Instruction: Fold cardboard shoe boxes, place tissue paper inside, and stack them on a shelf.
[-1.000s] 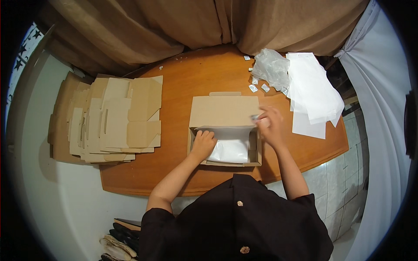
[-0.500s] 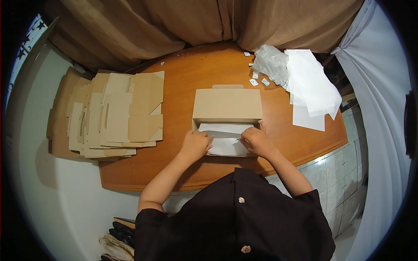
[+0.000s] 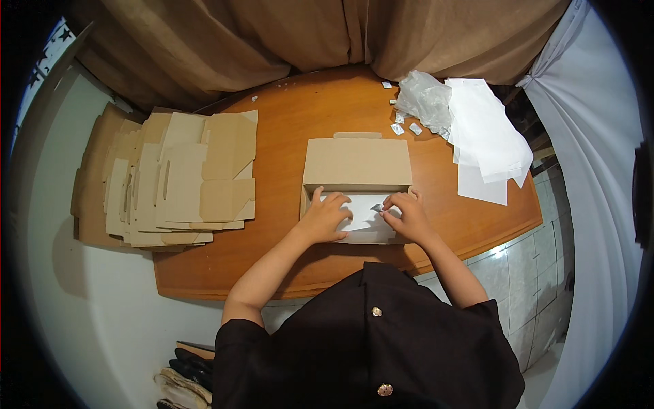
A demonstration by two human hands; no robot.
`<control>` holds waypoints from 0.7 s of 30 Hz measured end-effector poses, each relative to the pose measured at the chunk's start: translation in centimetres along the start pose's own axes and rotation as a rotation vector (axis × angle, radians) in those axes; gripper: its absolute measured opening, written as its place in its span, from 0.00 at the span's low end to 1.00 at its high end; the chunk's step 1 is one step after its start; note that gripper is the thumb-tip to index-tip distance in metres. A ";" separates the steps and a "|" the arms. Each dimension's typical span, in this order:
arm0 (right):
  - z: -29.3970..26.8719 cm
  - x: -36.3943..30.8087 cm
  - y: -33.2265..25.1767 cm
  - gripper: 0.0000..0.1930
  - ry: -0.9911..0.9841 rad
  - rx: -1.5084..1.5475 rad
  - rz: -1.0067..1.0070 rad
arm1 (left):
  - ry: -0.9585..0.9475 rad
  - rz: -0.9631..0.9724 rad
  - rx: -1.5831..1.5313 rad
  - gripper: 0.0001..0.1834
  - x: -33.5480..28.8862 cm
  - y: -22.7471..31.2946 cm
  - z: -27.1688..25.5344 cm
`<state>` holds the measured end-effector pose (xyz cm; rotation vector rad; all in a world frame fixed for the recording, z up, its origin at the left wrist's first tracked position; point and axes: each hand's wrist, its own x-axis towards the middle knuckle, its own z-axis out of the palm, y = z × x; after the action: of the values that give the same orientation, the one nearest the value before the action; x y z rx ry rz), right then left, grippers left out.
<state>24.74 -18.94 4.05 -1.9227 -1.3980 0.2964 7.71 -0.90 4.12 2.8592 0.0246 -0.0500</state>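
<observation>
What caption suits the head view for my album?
Left hand and right hand over white paper in an open box, flattened cardboard to the left.

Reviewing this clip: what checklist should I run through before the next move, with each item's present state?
1. Box open, lid raised away from the person: ok.
2. White paper in the box: ok; what lies beneath it: cannot tell.
3. Small packet at the right hand's fingertips: ok; whether gripped or only touched: cannot tell.
4. Box opening free of hands: not ok; the left hand covers part of its left side.
5. Flattened cartons standing apart from the box: ok.
</observation>
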 end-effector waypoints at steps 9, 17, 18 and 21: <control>0.2 0.0 0.2 0.06 0.048 0.082 0.108 | 0.144 -0.029 -0.051 0.04 1.1 -1.4 1.2; 2.6 1.5 0.3 0.09 -0.051 -0.302 -0.089 | 0.426 0.020 0.475 0.04 2.8 -2.8 5.9; 3.2 1.8 0.2 0.11 -0.073 -0.361 -0.094 | 0.424 0.020 0.537 0.04 2.6 -2.9 5.8; 4.2 2.3 -0.6 0.16 -0.037 -0.366 -0.066 | 0.562 0.005 0.496 0.09 2.1 -2.8 5.7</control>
<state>22.80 -15.01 2.03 -2.1638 -1.6253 0.0448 9.57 0.27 -2.24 3.2505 0.1347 0.8603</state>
